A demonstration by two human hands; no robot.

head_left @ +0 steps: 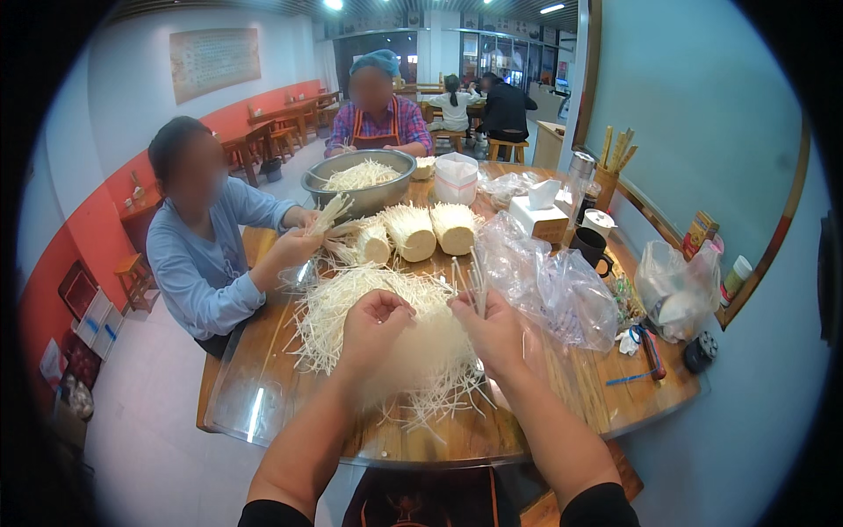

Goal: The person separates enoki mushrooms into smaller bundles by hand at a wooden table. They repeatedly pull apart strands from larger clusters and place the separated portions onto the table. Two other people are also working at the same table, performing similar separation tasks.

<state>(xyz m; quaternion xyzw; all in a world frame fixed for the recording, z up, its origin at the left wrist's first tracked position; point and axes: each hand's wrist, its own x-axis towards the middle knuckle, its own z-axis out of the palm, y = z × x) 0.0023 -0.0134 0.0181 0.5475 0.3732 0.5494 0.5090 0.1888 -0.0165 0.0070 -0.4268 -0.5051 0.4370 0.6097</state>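
Note:
A large heap of loose enoki mushroom strands (329, 316) covers the middle of the wooden table (257, 408). Over its right side, my right hand (487, 326) grips a small bunch of enoki mushrooms (479, 283), their stems pointing up. My left hand (379, 323) hovers above the heap with thumb and fingers curled close; whether a strand lies between them cannot be told. Beyond the heap lie several thick enoki clusters (411, 240) with cut root ends facing me. Behind them a steel bowl (359, 197) holds separated strands.
A co-worker (204, 230) at the left holds enoki; another person (379, 118) sits behind the bowl. Clear plastic bags (560, 290), a tissue box (539, 219), a dark mug (589, 249) and a red-handled tool (653, 356) lie to the right.

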